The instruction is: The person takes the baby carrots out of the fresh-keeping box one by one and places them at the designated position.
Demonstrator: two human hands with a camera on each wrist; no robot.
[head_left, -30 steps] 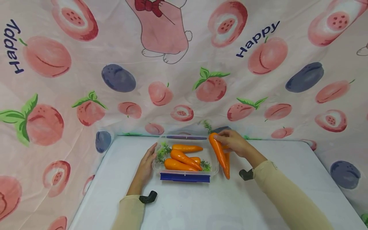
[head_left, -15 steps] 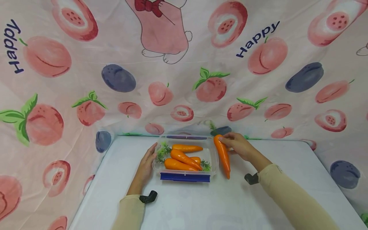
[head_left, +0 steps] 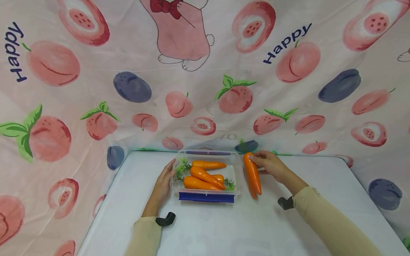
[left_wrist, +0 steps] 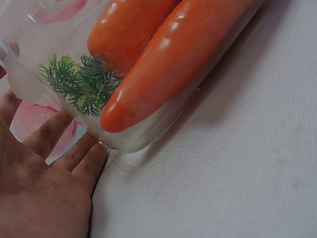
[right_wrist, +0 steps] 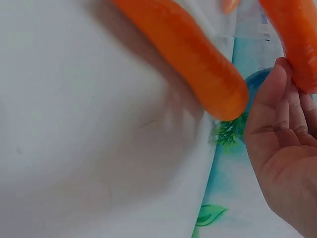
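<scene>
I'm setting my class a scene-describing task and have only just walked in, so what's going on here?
A person is handling carrots at a white table. The right hand holds one carrot outside the clear box, with another loose carrot lying on the table close by. The left hand is at the box's opposite side, fingers against it. The box is open, with four carrots visible inside, one partly hidden.
</scene>
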